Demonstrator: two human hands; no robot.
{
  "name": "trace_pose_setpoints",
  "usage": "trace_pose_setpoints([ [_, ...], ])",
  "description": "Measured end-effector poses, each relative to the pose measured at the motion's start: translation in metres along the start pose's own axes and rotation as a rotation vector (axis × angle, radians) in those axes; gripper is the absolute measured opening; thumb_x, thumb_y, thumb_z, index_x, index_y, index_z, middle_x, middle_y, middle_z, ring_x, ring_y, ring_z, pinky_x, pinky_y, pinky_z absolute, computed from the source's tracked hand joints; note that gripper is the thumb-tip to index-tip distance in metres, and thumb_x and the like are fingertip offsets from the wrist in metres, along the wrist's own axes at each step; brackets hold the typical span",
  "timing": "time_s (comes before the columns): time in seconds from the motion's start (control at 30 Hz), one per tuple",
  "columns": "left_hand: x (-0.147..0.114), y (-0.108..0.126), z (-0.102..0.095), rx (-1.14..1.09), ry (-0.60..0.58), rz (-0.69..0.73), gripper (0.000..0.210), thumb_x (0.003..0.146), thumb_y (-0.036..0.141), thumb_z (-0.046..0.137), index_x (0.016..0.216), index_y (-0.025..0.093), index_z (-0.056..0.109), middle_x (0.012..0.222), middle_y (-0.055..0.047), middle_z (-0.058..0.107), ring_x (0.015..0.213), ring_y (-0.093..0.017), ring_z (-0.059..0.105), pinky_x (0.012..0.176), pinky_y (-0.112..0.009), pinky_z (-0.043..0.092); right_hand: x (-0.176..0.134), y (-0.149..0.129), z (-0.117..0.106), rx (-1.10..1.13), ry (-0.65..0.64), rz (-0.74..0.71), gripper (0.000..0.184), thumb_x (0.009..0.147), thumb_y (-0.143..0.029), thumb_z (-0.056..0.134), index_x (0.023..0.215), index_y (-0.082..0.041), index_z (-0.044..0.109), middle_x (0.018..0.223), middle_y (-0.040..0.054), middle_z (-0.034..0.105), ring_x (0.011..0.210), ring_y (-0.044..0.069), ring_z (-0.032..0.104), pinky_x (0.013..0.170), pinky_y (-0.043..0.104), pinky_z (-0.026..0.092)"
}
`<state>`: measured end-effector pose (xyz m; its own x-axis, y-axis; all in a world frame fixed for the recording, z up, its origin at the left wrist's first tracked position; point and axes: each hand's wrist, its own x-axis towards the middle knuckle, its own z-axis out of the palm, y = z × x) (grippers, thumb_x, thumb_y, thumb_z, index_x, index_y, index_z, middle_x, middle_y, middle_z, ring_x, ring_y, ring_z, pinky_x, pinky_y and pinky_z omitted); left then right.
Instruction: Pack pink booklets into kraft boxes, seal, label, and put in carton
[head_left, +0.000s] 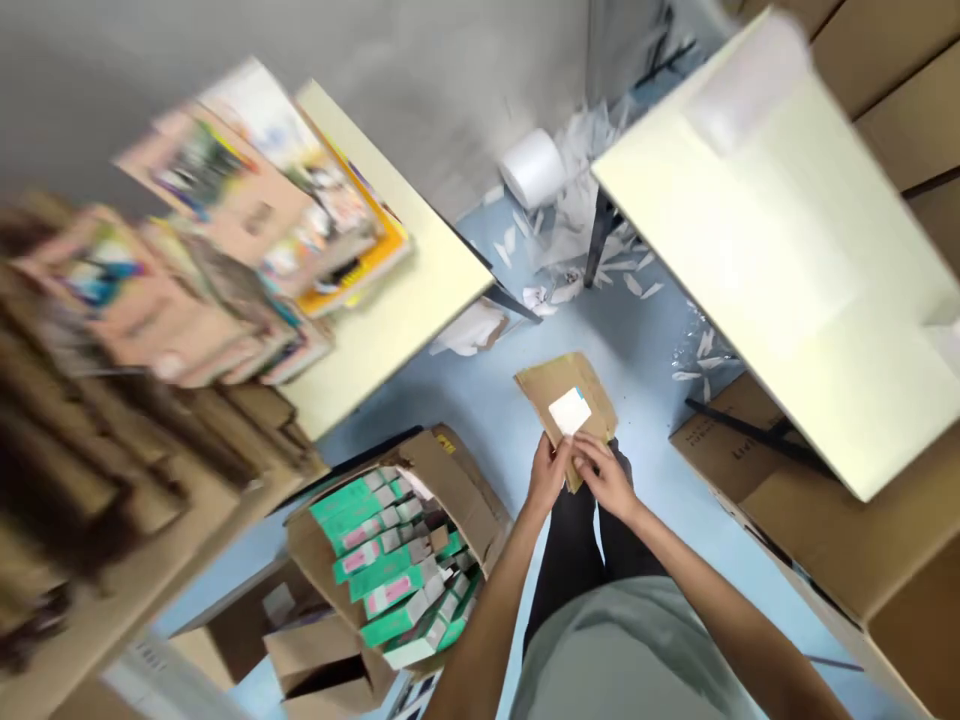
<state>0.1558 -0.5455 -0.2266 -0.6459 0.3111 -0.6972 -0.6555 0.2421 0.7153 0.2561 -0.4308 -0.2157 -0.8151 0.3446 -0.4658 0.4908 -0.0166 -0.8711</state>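
Observation:
A flat brown cardboard parcel (592,375) with a white label (570,410) on its upper face is held low in front of my legs. My left hand (549,472) grips its near left edge, thumb on top by the label. On the near right side, my right hand (606,478) is closed on the parcel, its fingers bent over the face just below the label. The undersides of both hands and the parcel's bottom are hidden.
Books (255,215) are piled on a pale table (420,290) at left, beside stacked brown parcels (150,480). Below stands an open carton (465,480) of green boxes (390,580). Another pale table (780,260) juts in at right above cartons (810,520). Paper scraps and a white roll (534,168) lie behind.

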Motion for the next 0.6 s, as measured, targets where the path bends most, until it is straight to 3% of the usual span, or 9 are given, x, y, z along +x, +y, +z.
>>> trace_pose_setpoints([
  [0.13, -0.062, 0.104, 0.0, 0.067, -0.127, 0.119, 0.055, 0.083, 0.059, 0.081, 0.122, 0.021, 0.073, 0.126, -0.012, 0.082, 0.122, -0.032, 0.076, 0.11, -0.043, 0.057, -0.058, -0.099, -0.049, 0.082, 0.109, -0.055, 0.042, 0.107, -0.057, 0.062, 0.129, -0.029, 0.082, 0.145, 0.0127, 0.074, 0.139, 0.03, 0.069, 0.113, 0.047, 0.06],
  [0.23, -0.095, 0.169, 0.007, 0.108, -0.19, 0.116, 0.059, 0.077, 0.06, 0.084, 0.122, 0.021, 0.076, 0.129, -0.012, 0.083, 0.124, -0.035, 0.075, 0.111, -0.046, 0.057, -0.083, -0.14, -0.11, 0.081, 0.402, -0.053, 0.046, 0.103, -0.062, 0.063, 0.122, -0.025, 0.082, 0.133, 0.0158, 0.078, 0.128, 0.033, 0.074, 0.103, 0.05, 0.066],
  [0.33, -0.111, 0.226, 0.026, 0.164, -0.266, 0.103, 0.055, 0.072, 0.06, 0.086, 0.112, 0.022, 0.08, 0.119, -0.01, 0.085, 0.118, -0.036, 0.076, 0.105, -0.046, 0.059, -0.096, -0.163, -0.184, 0.072, 0.743, 0.003, 0.058, 0.092, -0.07, 0.069, 0.125, -0.023, 0.078, 0.138, 0.0202, 0.075, 0.13, 0.039, 0.072, 0.105, 0.057, 0.064],
  [0.4, -0.111, 0.262, 0.049, 0.222, -0.323, 0.113, 0.051, 0.07, 0.062, 0.086, 0.102, 0.023, 0.08, 0.11, -0.01, 0.085, 0.112, -0.037, 0.076, 0.1, -0.045, 0.061, -0.1, -0.174, -0.232, 0.111, 0.87, 0.052, 0.071, 0.084, -0.072, 0.075, 0.134, -0.022, 0.073, 0.149, 0.0223, 0.07, 0.138, 0.042, 0.068, 0.113, 0.062, 0.06],
  [0.5, -0.098, 0.311, 0.095, 0.311, -0.408, 0.15, 0.05, 0.066, 0.063, 0.089, 0.095, 0.024, 0.08, 0.104, -0.009, 0.085, 0.109, -0.037, 0.076, 0.098, -0.046, 0.061, -0.098, -0.19, -0.29, 0.281, 0.852, 0.01, 0.075, 0.084, -0.07, 0.077, 0.141, -0.023, 0.066, 0.155, 0.0208, 0.068, 0.143, 0.039, 0.067, 0.119, 0.06, 0.056],
  [0.6, -0.076, 0.352, 0.15, 0.368, -0.466, 0.268, 0.053, 0.067, 0.063, 0.089, 0.101, 0.025, 0.081, 0.11, -0.009, 0.085, 0.116, -0.038, 0.075, 0.106, -0.048, 0.059, -0.088, -0.205, -0.336, 0.411, 0.835, -0.084, 0.066, 0.086, -0.068, 0.078, 0.134, -0.023, 0.067, 0.142, 0.0179, 0.077, 0.136, 0.036, 0.072, 0.116, 0.055, 0.059],
])
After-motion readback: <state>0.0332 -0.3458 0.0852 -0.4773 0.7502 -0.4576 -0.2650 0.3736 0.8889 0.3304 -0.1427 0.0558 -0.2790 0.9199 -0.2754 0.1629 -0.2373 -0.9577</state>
